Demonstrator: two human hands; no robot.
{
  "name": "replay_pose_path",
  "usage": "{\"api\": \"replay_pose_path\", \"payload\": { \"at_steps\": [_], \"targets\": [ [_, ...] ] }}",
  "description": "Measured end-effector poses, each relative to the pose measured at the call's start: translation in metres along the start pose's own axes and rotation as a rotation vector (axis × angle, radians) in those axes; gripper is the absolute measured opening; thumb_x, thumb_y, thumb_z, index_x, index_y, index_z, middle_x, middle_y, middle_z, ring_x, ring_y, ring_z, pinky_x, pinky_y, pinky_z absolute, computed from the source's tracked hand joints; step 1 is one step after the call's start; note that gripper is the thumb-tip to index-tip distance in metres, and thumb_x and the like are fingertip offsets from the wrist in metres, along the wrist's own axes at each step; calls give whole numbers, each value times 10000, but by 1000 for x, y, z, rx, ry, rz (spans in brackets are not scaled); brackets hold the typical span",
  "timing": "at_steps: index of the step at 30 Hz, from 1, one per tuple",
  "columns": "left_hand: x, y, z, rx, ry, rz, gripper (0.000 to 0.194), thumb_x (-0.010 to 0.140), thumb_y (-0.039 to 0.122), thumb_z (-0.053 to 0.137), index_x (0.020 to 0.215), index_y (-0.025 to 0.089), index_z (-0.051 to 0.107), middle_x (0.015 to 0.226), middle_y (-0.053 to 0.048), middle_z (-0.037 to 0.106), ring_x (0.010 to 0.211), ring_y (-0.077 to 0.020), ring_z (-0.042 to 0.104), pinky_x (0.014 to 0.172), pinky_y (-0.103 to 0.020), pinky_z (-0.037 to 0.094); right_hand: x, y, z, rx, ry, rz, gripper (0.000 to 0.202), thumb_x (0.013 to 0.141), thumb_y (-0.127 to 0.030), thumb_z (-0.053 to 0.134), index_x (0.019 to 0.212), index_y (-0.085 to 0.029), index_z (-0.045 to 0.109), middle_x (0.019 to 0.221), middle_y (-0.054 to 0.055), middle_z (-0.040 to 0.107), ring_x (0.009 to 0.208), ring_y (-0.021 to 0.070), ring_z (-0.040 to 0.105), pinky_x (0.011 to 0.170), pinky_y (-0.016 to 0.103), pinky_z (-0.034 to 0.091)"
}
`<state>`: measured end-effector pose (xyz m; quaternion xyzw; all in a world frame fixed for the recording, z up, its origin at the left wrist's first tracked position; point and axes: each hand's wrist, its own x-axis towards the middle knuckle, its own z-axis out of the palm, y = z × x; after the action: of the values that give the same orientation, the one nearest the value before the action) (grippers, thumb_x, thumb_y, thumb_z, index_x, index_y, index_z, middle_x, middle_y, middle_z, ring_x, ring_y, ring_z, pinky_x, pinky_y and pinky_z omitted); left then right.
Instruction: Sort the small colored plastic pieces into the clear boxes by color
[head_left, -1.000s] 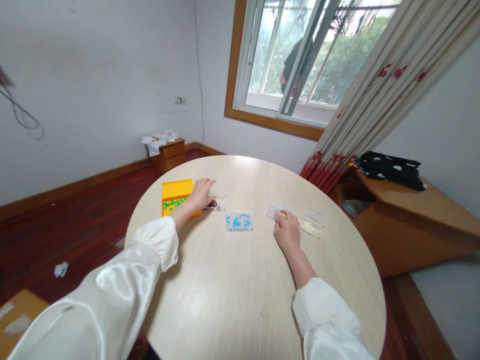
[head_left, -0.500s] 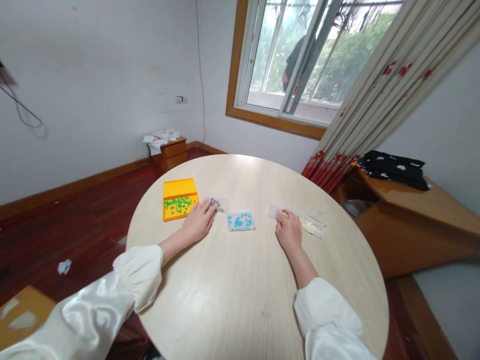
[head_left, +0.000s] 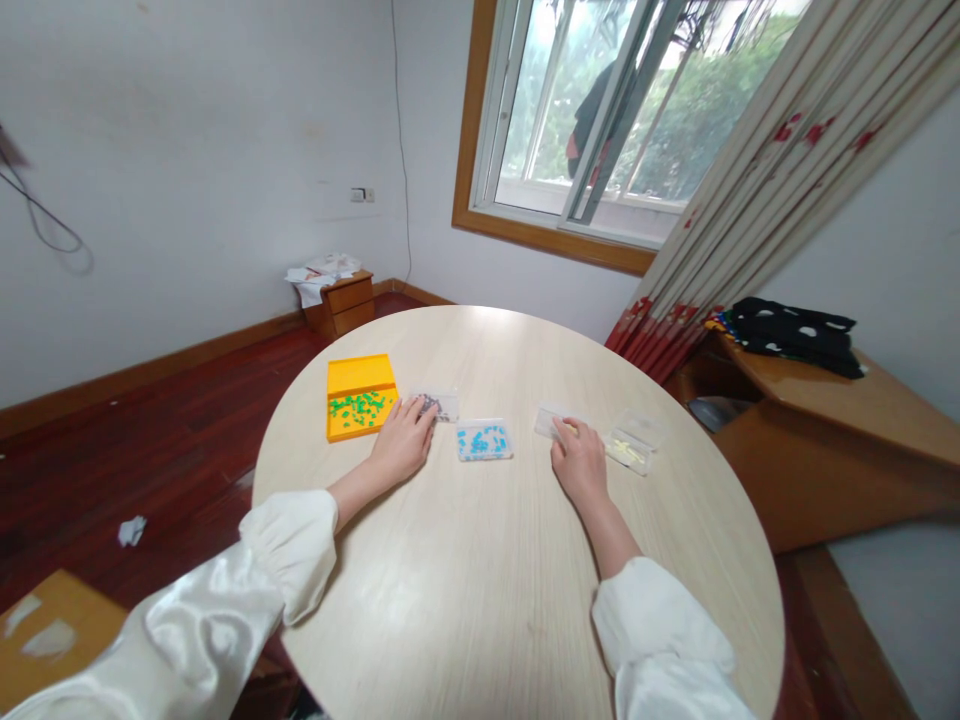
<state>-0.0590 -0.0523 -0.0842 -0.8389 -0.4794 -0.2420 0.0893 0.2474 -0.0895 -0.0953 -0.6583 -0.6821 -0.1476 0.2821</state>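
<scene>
My left hand [head_left: 403,440] lies with its fingers stretched over the near left part of a clear plastic box [head_left: 450,407] of small dark pieces. Left of that hand is an open yellow case [head_left: 360,376] with green pieces [head_left: 358,408]. Between my hands sits a clear box of blue pieces [head_left: 484,440]. My right hand [head_left: 579,462] rests with bent fingers at another clear box [head_left: 549,418]; a bit of yellow shows by its fingertips, and what they grip is hidden. Just right of it stands an open clear box with pale yellow pieces [head_left: 630,452].
Everything stands on a round pale wooden table [head_left: 480,600]. A wooden cabinet [head_left: 832,430] with folded dark cloth [head_left: 795,335] is on the right. A small drawer unit [head_left: 349,305] with papers is in the far corner. A cardboard box [head_left: 60,630] sits at lower left.
The view has shifted slightly. Both hands stay at the same boxes, and the boxes keep their places on the table.
</scene>
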Motion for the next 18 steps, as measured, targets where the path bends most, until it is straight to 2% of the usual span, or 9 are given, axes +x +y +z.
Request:
{"api": "replay_pose_path", "payload": {
  "at_steps": [3,6,9,12,14,18],
  "targets": [
    [-2,0,3,-53,75,12,339,849,165,443,1163,123,565,1210,-176,543,1171,-275,471,1020,-483,376,1,-1,1,34,-8,17,516,800,-212,472,1310,-136,450,1190,169,514,1079,285,465,919,446,387],
    [-5,1,2,-90,102,47,314,834,143,454,1119,124,584,1155,-170,548,1113,-269,486,970,-465,424,1,0,6,13,2,91,631,805,-300,496,1379,-104,319,1318,206,423,1244,325,345,987,509,308],
    [-6,4,-2,-116,108,62,280,833,142,455,1074,128,597,1117,-166,542,1052,-260,502,907,-444,467,1,1,9,7,-43,87,526,818,-325,483,1310,-149,415,1300,189,451,1230,318,376,1009,553,249],
    [-7,6,-4,-152,109,89,249,845,158,451,1037,124,605,1097,-164,537,1029,-254,502,884,-427,478,2,-1,7,26,-34,70,445,784,-389,542,1185,-196,534,1208,156,501,1138,309,448,993,548,264],
    [-7,7,-5,-178,106,109,231,851,168,450,1014,126,609,1092,-161,535,1024,-250,501,882,-422,478,3,-2,4,67,-27,85,460,745,-417,585,1149,-200,549,1197,151,495,1135,321,441,976,551,287],
    [-7,7,-7,-230,88,143,211,853,175,457,997,138,608,1083,-146,539,1021,-237,507,881,-415,476,7,-5,-1,302,-108,98,479,738,-386,585,1161,-175,505,1162,148,520,1096,294,485,933,496,386]
  ]
}}
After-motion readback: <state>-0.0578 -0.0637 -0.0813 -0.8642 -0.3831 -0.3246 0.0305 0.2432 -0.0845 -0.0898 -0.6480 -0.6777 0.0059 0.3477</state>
